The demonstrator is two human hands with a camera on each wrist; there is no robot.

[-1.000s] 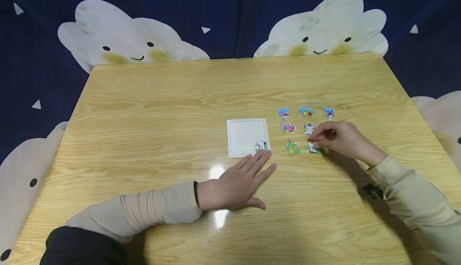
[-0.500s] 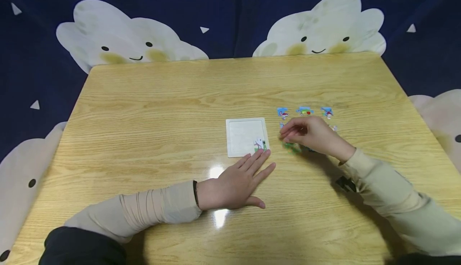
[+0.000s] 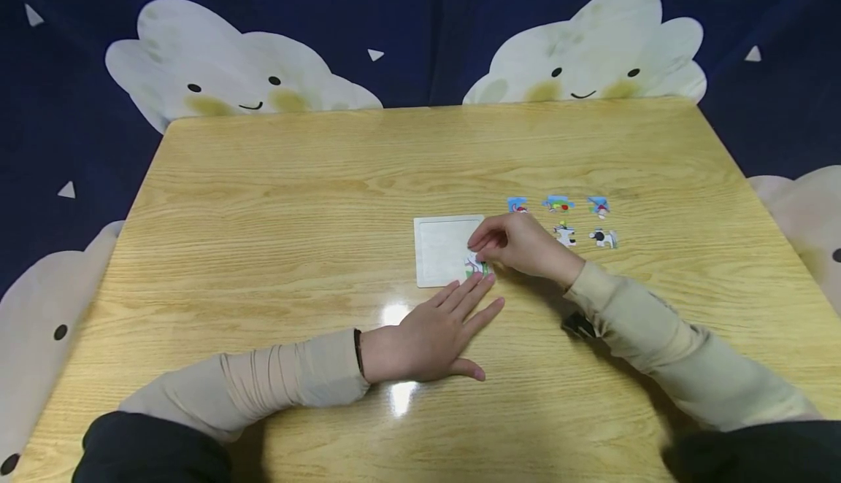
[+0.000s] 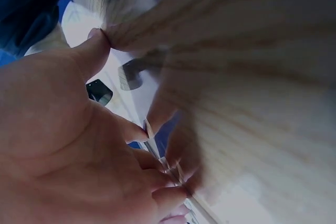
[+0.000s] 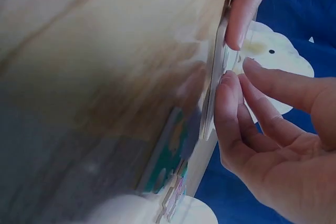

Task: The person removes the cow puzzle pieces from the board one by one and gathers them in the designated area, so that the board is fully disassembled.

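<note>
A white square puzzle tray [image 3: 442, 249] lies on the table, with a puzzle piece [image 3: 474, 267] showing a white animal on green in its lower right corner. My left hand [image 3: 430, 337] rests with spread, straight fingers, the tips on the tray's near edge by that piece. Over the same corner is my right hand [image 3: 525, 246], its fingers bent. In the right wrist view, the fingertips [image 5: 227, 85] reach the tray's edge and the thumb stands apart from them. No piece shows between them.
Loose puzzle pieces lie right of the tray, among them a green-and-red one [image 3: 558, 203], a blue one [image 3: 598, 206] and a black-and-white one [image 3: 603, 238]. My right hand and arm hide others. The wooden table [image 3: 263, 176] meets a dark cloud-print curtain [image 3: 420, 23].
My right hand has moved left from the loose pieces to the tray's lower right corner. My left hand has stayed in place.
</note>
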